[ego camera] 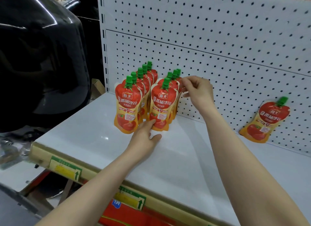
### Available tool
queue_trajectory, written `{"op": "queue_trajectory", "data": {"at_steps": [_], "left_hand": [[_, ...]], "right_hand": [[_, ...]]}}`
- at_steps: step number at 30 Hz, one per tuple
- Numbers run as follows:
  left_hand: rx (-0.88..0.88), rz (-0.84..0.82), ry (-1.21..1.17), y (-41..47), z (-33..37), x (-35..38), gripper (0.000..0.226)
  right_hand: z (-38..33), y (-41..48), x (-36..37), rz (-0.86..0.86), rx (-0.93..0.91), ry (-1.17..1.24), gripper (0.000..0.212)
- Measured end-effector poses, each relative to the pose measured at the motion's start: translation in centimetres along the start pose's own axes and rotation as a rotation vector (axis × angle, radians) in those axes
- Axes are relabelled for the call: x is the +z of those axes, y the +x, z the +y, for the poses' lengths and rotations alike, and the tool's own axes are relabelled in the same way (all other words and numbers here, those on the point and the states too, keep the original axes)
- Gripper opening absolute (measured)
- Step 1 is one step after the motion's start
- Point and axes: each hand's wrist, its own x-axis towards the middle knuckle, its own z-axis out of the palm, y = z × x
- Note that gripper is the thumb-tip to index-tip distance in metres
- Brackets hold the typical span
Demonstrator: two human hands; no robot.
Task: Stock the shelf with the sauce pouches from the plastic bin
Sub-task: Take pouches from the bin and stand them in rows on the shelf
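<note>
1. Two rows of sauce pouches stand on the white shelf (185, 166), running back toward the pegboard (218, 40). The left row (129, 104) sits at nine o'clock of the right row (162, 106), and the two nearly touch.
2. One lone pouch (265, 119) leans on the pegboard well apart from them, at three o'clock of the rows.
3. The left hand (144, 136) lies flat on the shelf with its fingers straight. The fingertips touch the base of the right row's front pouch at six o'clock and hold nothing.
4. The right hand (196, 89) reaches in from three o'clock with curled fingers. Thumb and forefinger appear to pinch the upper edge of the back pouch (178, 80) in the right row.
5. Judged from this, the step in hand is squaring up the right row: the left hand braces the front while the right sets the rear pouch upright.
6. The plastic bin is not in view, so how many pouches remain cannot be told. Much of the shelf toward three o'clock is bare, so the task looks far from done.
7. The next move likely calls for a gentle release at the back. These soft pouches stand on narrow bases, and a tug could tip the whole row. After that, the lone pouch needs a place in a row.
8. A glossy black object (38, 57) fills the view at nine o'clock, and price labels (67, 170) line the shelf's front edge at seven o'clock.
</note>
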Motion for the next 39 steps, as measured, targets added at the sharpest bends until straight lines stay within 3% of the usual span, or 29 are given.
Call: {"op": "queue_trajectory", "data": {"at_steps": [3,6,10,13,17,20,25,29,39], "left_hand": [[0.074,0.036,0.046,0.1,1.4,-0.4,0.058],[0.233,0.158,0.155,0.4,3.2,-1.2,0.056],[0.452,0.33,0.331,1.5,6.7,-2.8,0.056],[0.511,0.388,0.513,3.5,8.5,-3.5,0.061],[0.472,0.32,0.624,5.0,9.4,-3.8,0.063],[0.457,0.308,0.611,5.0,9.4,-4.0,0.058],[0.399,0.305,0.57,4.7,9.4,-3.8,0.059],[0.361,0.291,0.558,4.7,9.3,-3.8,0.06],[0.337,0.278,0.559,4.5,8.9,-3.8,0.059]], "right_hand": [[-0.2,2.8,-0.3,-0.007,-0.145,-0.326,0.023],[-1.4,5.3,0.8,-0.171,-0.289,-0.689,0.039],[-2.7,7.0,1.8,-0.291,-0.373,-0.899,0.037],[-3.1,7.1,1.7,-0.296,-0.382,-0.844,0.027],[-3.1,6.0,0.6,-0.327,-0.326,-0.674,0.017],[-2.7,4.7,-0.4,-0.302,-0.257,-0.453,0.016],[-2.1,3.9,-0.4,-0.293,-0.309,-0.391,0.022],[-0.6,3.5,-0.5,-0.381,-0.108,-0.257,0.029],[1.0,3.1,-0.4,-0.275,0.003,-0.172,0.015]]}}
